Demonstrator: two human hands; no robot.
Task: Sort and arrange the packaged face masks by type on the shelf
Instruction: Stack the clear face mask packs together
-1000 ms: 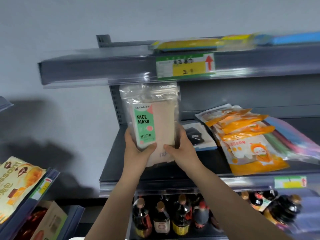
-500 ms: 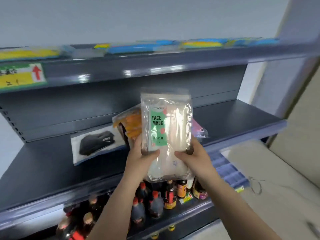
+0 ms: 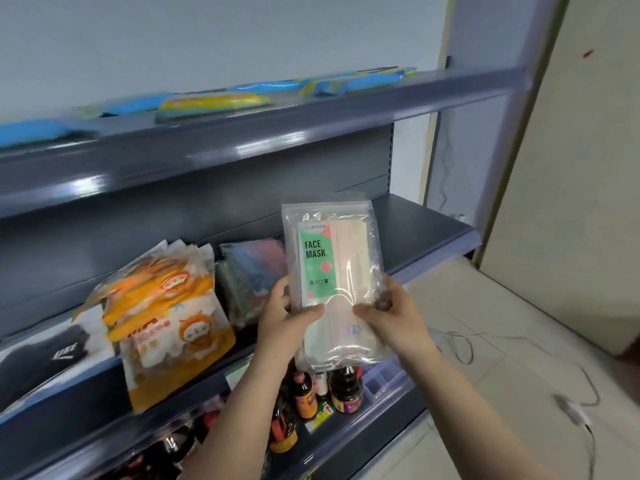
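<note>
Shelf unit: a dark grey middle shelf [image 3: 426,233] is the landmark here, with an upper shelf [image 3: 277,133] above it and a lower tier beneath
Upper shelf goods: blue and yellow flat packets [image 3: 214,102] lie in a row above the middle shelf, blurred
Orange packs: a fanned stack of orange-and-white mask packs [image 3: 166,317] lies on the left part of the middle shelf, its lower edge hanging past the front lip
Black mask pack: a pack showing a black mask [image 3: 52,355] lies on the middle shelf, left of the orange stack
Coloured packs: a blurred stack of multicoloured mask packs [image 3: 252,268] sits on the middle shelf, just right of the orange stack
Held pack: a clear face mask pack [image 3: 334,271] with a green label, upright, in front of the middle shelf's front edge, off its surface
Bottles: dark sauce bottles [image 3: 344,389] stand on the tier below the middle shelf
Left hand [image 3: 284,320]: thumb on the pack's front, fingers curled behind, gripping its lower left edge
Right hand [image 3: 394,317]: thumb on the front, fingers behind, gripping the lower right edge
Cable: a thin white cable [image 3: 485,341] lies on the floor, right of the middle shelf
</note>
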